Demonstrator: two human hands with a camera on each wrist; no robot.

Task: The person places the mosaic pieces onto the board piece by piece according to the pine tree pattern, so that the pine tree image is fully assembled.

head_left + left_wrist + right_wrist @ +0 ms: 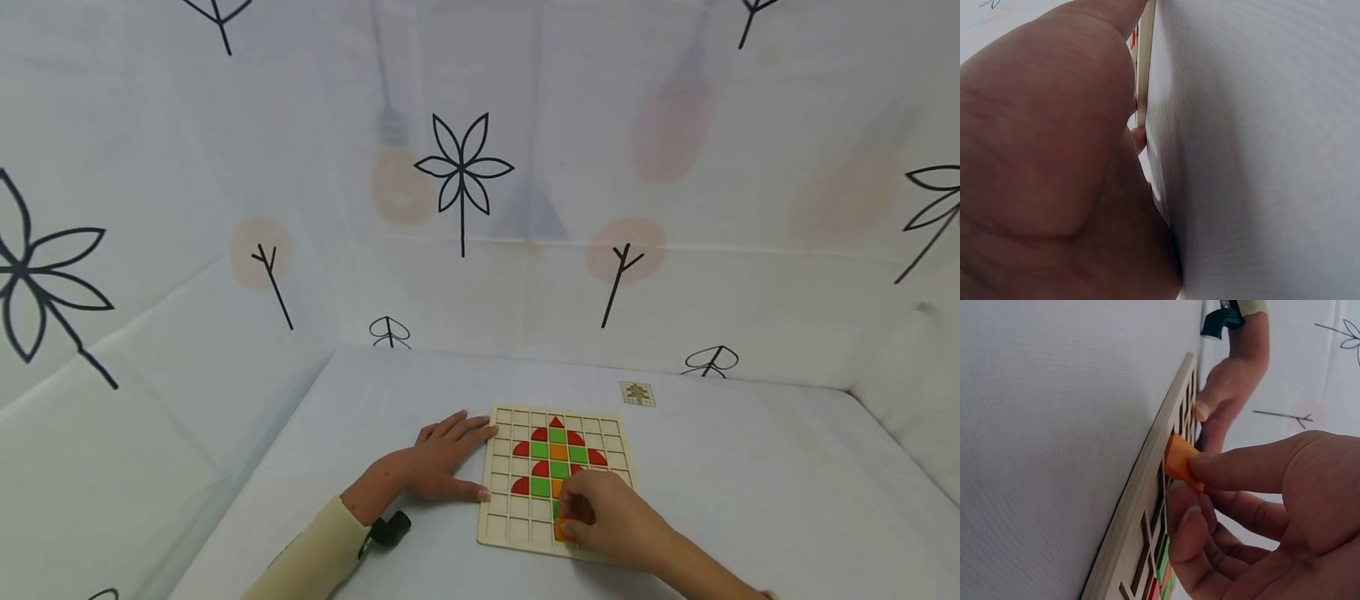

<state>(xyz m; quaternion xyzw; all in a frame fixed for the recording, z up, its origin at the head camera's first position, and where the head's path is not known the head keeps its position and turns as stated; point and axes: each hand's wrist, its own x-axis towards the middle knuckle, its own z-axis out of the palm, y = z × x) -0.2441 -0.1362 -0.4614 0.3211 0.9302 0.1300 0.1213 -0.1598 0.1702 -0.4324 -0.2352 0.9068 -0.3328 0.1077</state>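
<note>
A wooden grid board (497,527) lies on the white cloth with red, green and orange pieces set in its cells in a tree shape, a red triangle (556,422) at the top. My right hand (618,517) pinches an orange block (1180,459) between thumb and fingers at a cell near the board's front edge. In the right wrist view the block stands tilted, partly in the cell. My left hand (444,460) rests by the board's left side, fingers spread and straight, thumb and fingertips touching the edge. The right hand hides some cells at the lower right.
Behind the board lies a small card (638,393) printed with a brown tree on a grid. A black wrist device (392,529) sits at the left wrist. White patterned fabric (525,292) rises behind the table and at both sides.
</note>
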